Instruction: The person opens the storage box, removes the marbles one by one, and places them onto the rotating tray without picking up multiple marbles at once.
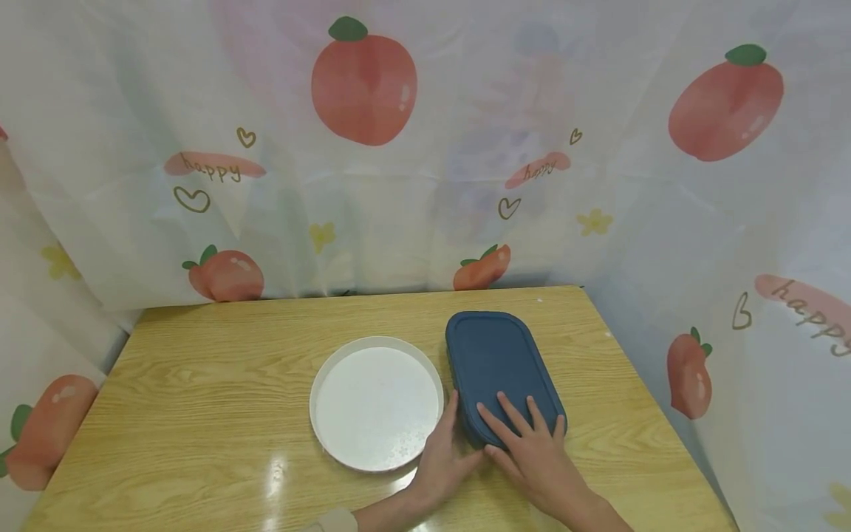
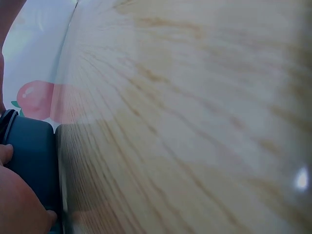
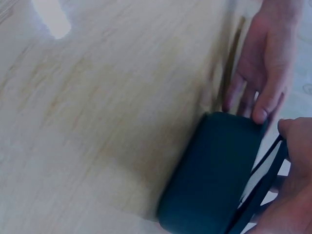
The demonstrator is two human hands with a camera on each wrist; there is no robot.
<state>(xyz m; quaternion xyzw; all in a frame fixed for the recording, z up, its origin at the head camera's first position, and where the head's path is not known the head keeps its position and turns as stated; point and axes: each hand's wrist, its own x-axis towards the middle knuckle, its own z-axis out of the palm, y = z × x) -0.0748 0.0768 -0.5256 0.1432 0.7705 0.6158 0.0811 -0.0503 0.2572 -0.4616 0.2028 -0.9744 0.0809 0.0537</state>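
Observation:
A dark blue rectangular food container with rounded corners rests on the table, its matching lid on top. My right hand spreads its fingers over the near part of the lid, the thumb at its front edge. In the right wrist view a gap shows between lid and container at that edge. Low at the near left corner, my left hand holds the container, fingers along its left side and thumb on the front wall. The container's inside is hidden.
Left of the container lies a round white tray with a low rim, close to the left hand. The wooden table ends at a white fruit-print curtain at the back and on both sides.

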